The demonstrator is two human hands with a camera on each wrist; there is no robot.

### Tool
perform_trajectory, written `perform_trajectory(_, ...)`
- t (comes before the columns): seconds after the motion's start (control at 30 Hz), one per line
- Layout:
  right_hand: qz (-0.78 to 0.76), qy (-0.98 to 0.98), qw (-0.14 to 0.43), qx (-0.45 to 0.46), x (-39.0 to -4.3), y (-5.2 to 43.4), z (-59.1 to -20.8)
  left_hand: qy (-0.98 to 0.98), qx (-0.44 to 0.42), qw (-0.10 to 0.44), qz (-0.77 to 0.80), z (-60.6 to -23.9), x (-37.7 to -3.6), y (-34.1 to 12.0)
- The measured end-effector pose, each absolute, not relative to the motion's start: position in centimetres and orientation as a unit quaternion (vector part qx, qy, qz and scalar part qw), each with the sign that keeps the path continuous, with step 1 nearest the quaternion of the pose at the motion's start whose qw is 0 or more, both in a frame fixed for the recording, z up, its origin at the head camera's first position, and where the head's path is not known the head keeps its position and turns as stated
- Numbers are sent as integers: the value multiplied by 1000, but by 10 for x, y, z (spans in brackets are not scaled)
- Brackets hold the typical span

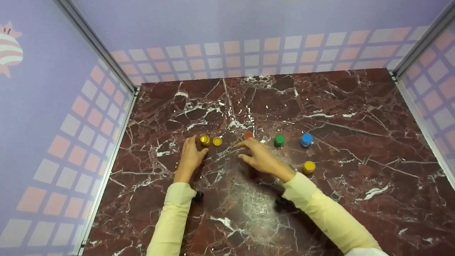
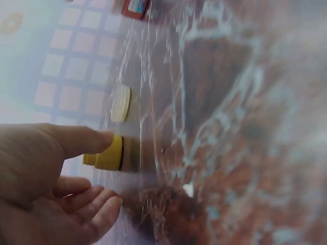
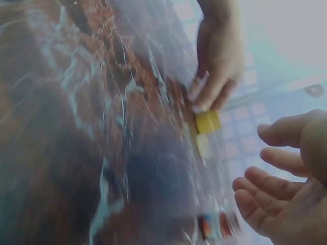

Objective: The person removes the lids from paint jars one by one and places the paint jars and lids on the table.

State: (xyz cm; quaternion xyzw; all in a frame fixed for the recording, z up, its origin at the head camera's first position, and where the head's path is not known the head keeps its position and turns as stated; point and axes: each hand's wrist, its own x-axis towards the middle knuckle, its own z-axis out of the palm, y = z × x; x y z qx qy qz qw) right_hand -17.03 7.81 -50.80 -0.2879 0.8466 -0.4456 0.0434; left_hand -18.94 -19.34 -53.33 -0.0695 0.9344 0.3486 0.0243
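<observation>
A yellow paint jar stands uncovered on the marble-patterned tabletop, and a yellow lid lies just to its right. My left hand is beside that jar, thumb and fingers apart around its left and near sides. In the left wrist view, the thumb overlaps the yellow jar while the other fingers bend loosely. Over the table, my right hand is held with relaxed, spread fingers and nothing in them. Just beyond its fingers is a red jar, partly hidden by the hand; its label shows in the right wrist view.
Right of the right hand stand a green jar and a blue jar. Another yellow jar, with an orange-yellow top, is nearer, by the right forearm. Purple panels with pink and white squares wall the table's back and sides.
</observation>
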Motion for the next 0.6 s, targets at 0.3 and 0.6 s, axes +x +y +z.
perform_trajectory(0.3, -428, 858, 14, -285, -155, 146, -494, 920, -86, -93, 370, -518, -158, -183)
perform_trajectory(0.6, -372, 897, -6, -241, -141, 208, -488, 904, 21, -205, 374, -497, -142, -141)
